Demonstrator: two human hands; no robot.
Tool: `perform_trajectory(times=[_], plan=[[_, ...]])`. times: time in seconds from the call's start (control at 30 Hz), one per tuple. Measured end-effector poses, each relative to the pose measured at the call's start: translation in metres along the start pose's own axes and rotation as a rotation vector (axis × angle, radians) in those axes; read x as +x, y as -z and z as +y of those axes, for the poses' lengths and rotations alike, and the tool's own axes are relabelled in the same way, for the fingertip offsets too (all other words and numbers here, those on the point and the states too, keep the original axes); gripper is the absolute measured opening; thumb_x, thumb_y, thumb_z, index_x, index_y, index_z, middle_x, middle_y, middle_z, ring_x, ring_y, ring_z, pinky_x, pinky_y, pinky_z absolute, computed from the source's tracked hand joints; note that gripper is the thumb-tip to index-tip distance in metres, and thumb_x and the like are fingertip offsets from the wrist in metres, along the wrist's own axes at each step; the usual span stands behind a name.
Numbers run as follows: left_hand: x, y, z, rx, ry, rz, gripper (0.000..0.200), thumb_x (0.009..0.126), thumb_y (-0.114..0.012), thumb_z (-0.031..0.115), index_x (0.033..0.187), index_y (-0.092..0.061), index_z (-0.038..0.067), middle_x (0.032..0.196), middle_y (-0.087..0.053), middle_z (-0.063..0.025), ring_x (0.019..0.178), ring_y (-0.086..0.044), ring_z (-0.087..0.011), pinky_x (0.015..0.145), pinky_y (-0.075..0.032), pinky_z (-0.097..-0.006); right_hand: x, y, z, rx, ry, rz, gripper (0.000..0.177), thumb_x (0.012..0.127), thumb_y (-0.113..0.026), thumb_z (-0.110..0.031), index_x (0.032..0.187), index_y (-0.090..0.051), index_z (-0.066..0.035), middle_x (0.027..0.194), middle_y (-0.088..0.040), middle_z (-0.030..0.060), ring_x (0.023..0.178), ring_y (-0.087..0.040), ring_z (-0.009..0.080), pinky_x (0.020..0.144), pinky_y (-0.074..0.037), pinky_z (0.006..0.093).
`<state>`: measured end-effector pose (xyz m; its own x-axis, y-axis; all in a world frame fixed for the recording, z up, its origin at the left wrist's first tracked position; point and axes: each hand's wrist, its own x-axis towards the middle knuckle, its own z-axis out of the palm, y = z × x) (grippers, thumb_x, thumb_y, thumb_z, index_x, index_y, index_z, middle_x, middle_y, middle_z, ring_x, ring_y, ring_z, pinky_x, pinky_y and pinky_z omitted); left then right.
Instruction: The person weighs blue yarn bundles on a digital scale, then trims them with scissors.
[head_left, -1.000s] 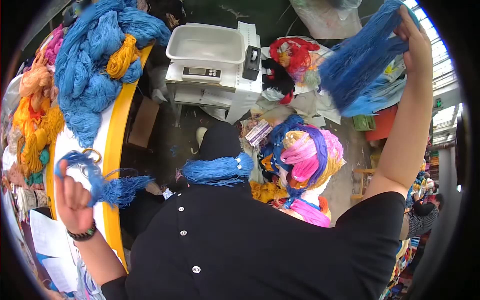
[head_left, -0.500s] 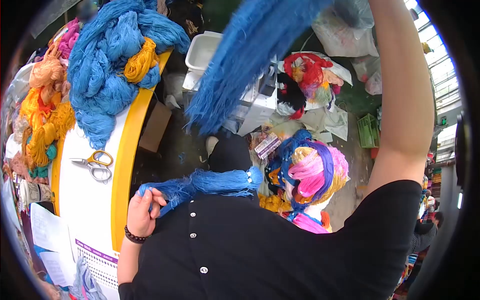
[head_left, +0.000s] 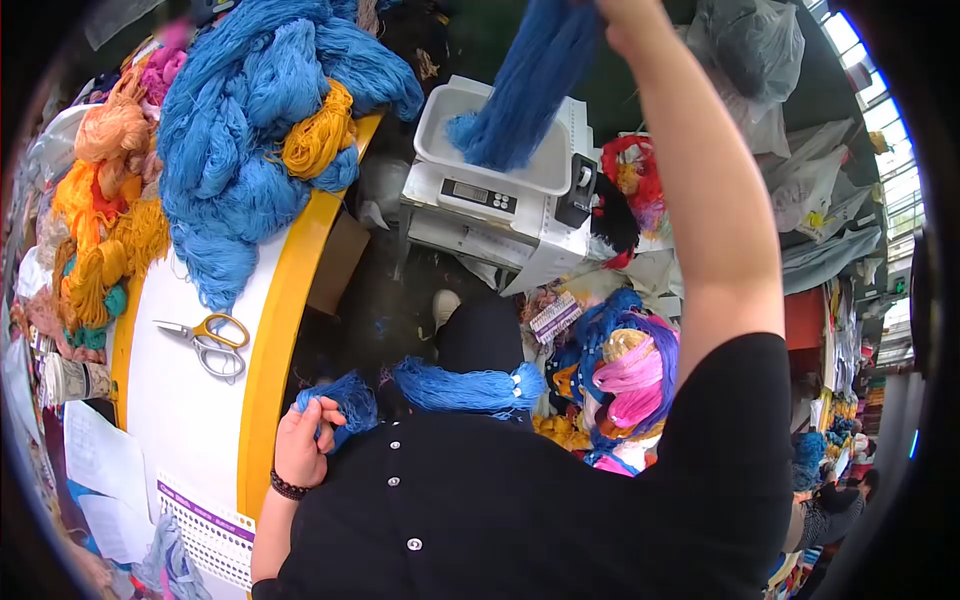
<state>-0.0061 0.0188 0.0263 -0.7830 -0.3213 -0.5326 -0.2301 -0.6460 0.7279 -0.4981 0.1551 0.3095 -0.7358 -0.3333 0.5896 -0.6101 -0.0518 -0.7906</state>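
My left hand (head_left: 308, 440) is closed on a small bunch of blue yarn (head_left: 352, 400) near my chest. Beside it, a tied blue bundle (head_left: 460, 387) lies across my lap. A long blue skein (head_left: 535, 85) hangs from my raised right hand (head_left: 630, 20), which is partly cut off at the top edge. The lower end of that skein is over the white tray (head_left: 433, 140) of a digital scale (head_left: 478, 197). On the table at left lie scissors with yellow and grey handles (head_left: 222, 345).
A white table with a yellow edge (head_left: 270, 400) bears a large blue yarn heap (head_left: 240, 110) and orange yarns (head_left: 90, 200). Multicoloured yarn (head_left: 635, 375) is piled right of my lap. Plastic bags (head_left: 750, 50) lie beyond. Another person (head_left: 835, 510) is at far right.
My right arm has come down and inward, bringing the hanging skein over the scale tray. The yarn in my left hand is now apart from the bundle on my lap. The view has shifted.
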Motion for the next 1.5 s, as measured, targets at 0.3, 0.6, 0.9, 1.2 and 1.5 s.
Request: perform_trajectory(times=[0.3,0.6,0.9,1.2,1.5], plan=[[0.009,-0.010,0.002,-0.003,0.009,0.023,0.023,0.099,-0.045,0.023,0.096,-0.059,0.005,0.081,-0.065,-0.0062,0.048,-0.035,-0.0038,0.046,-0.028,-0.0192,-0.118,-0.029,0.206,-0.869,0.056,-0.325,0.018,0.076,-0.063,-0.024,0.090,-0.067,-0.013,0.097,-0.064,0.0136,0.094,-0.060,0.0338,0.081,-0.048,0.0458],[0.015,-0.014,0.008,-0.038,0.010,0.054,0.024,0.098,-0.046,0.024,0.098,-0.059,0.003,0.081,-0.065,-0.0067,0.050,-0.037,-0.0047,0.046,-0.028,-0.0190,-0.253,-0.042,0.193,-1.170,0.199,-0.244,0.033,0.068,-0.071,-0.016,0.097,-0.057,-0.008,0.126,-0.050,0.0105,0.121,-0.043,0.0294,0.099,-0.032,0.0513],[0.021,-0.032,0.024,-0.152,-0.127,-0.087,0.037,0.101,-0.037,0.027,0.126,-0.049,0.002,0.130,-0.052,-0.0135,0.114,-0.053,-0.0212,0.091,-0.046,-0.0356,-0.326,-0.088,0.052,-0.223,-0.316,-0.263,0.018,0.083,-0.067,-0.019,0.089,-0.067,-0.003,0.086,-0.066,0.0113,0.082,-0.064,0.0228,0.074,-0.050,0.0313],[0.004,-0.067,0.014,-0.088,-0.157,-0.308,0.046,0.102,-0.032,0.026,0.137,-0.035,-0.003,0.137,-0.044,-0.0131,0.122,-0.046,-0.0210,0.102,-0.037,-0.0330,-0.405,-0.128,0.000,0.492,-0.833,-0.794,0.022,0.092,-0.059,-0.016,0.103,-0.062,0.003,0.088,-0.065,0.0022,0.079,-0.056,0.0065,0.069,-0.047,0.0242],[-0.008,-0.062,0.004,0.022,-0.170,-0.282,0.045,0.101,-0.038,0.027,0.137,-0.037,-0.001,0.131,-0.049,-0.0120,0.118,-0.050,-0.0188,0.099,-0.040,-0.0315,-0.417,-0.125,-0.004,0.405,-0.747,-0.743,0.019,0.091,-0.059,-0.016,0.097,-0.065,0.001,0.080,-0.062,-0.0010,0.073,-0.052,0.0047,0.064,-0.044,0.0226]])
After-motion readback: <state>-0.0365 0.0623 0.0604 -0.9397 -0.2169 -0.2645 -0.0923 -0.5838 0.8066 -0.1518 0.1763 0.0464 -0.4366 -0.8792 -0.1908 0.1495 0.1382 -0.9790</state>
